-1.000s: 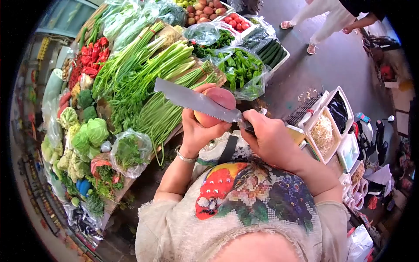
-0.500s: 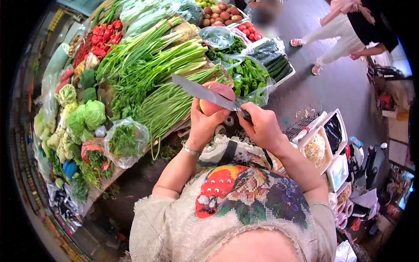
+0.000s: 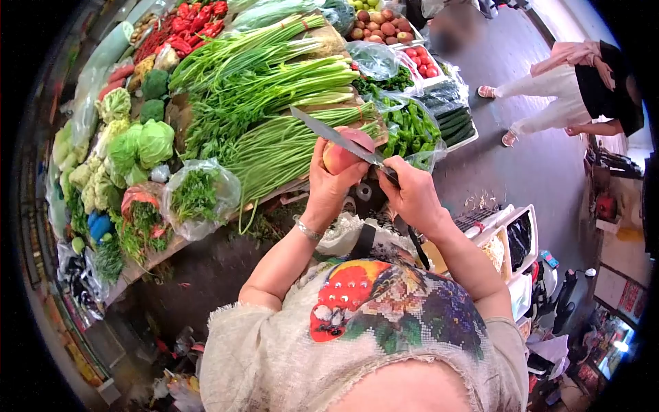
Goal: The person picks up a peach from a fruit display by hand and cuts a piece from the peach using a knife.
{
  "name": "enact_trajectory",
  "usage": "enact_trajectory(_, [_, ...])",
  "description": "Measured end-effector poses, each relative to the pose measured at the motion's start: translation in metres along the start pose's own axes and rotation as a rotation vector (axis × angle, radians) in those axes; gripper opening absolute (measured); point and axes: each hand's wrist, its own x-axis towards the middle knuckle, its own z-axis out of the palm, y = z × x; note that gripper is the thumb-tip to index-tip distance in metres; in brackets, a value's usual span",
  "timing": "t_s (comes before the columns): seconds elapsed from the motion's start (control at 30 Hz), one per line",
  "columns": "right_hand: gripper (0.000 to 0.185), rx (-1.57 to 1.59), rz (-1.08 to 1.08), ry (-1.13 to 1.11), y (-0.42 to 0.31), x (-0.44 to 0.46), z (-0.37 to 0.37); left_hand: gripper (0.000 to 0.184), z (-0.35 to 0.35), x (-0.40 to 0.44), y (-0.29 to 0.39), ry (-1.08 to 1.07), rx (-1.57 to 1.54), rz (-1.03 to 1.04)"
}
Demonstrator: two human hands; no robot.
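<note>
My left hand (image 3: 335, 187) is wrapped round a peach (image 3: 336, 160), yellow and red, in front of my chest. My right hand (image 3: 416, 193) grips the dark handle of a knife (image 3: 320, 128). Its long grey blade lies across the peach, pointing up and to the left, with red skin showing on both sides of it. How deep the edge sits in the fruit I cannot tell. Just beyond the blade lie bundled green stalks (image 3: 278, 147) on the stall.
Green peppers (image 3: 412, 128) in a plastic bag and cucumbers (image 3: 453, 123) stand beyond my hands. Cabbage (image 3: 155, 143) and a bag of leafy herbs (image 3: 195, 196) lie left. White boxes (image 3: 525, 237) stand at right. A person in pale trousers (image 3: 549, 96) is on the walkway.
The view has shifted, so the stall sits further right. Both hands still hold peach and knife; the blade now slants more steeply across the fruit.
</note>
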Motion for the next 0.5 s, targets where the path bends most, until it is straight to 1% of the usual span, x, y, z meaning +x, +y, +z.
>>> enact_trajectory(0.27, [0.018, 0.054, -0.003, 0.013, 0.007, 0.007, 0.015, 0.067, -0.012, 0.002, -0.005, 0.057, -0.013, -0.017])
enact_trajectory(0.37, [0.018, 0.099, 0.034, 0.010, 0.010, 0.007, 0.017, 0.069, -0.014, 0.002, -0.005, 0.075, -0.023, -0.048])
enact_trajectory(0.4, [0.018, 0.089, 0.042, -0.019, 0.011, 0.009, 0.015, 0.069, -0.015, 0.004, -0.004, 0.077, -0.025, -0.045])
enact_trajectory(0.47, [0.018, 0.083, 0.051, -0.048, 0.014, 0.012, 0.008, 0.067, -0.021, 0.006, -0.001, 0.028, 0.092, -0.046])
enact_trajectory(0.5, [0.017, 0.089, 0.056, -0.126, 0.013, 0.014, -0.001, 0.067, -0.021, 0.006, 0.003, 0.029, 0.095, -0.053])
